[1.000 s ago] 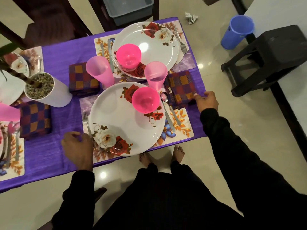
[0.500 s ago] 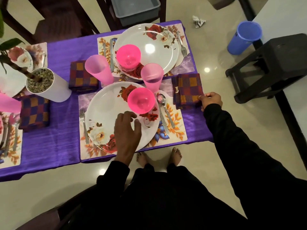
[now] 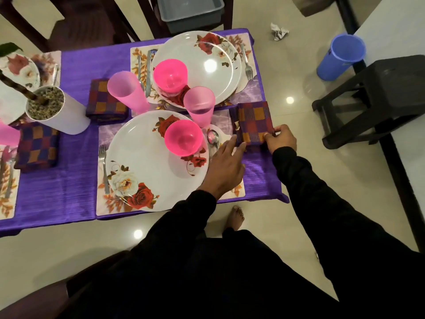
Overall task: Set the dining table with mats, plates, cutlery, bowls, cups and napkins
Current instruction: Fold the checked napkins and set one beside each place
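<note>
- The napkin [image 3: 254,122] lies flat on the purple cloth [image 3: 57,194] near the table's right edge, at about 2 o'clock from the near plate [image 3: 147,166].
- It's a folded checked rectangle, long axis running toward 12 o'clock, tipped a touch to the left.
- The right hand [image 3: 281,139] comes in from 5 o'clock, thumb and fingers pinched narrow on the napkin's near right corner.
- The left hand [image 3: 224,166] crosses over the plate's right rim, palm down, fingers spread and stretched toward 1 o'clock, tips just touching the napkin's near left corner; nothing gripped.
- A spoon [image 3: 212,138] lies between plate and napkin, just beyond the left fingers.
- A bowl [image 3: 184,138] sits on the plate at its 1 o'clock, a cup [image 3: 199,107] just beyond.
</note>
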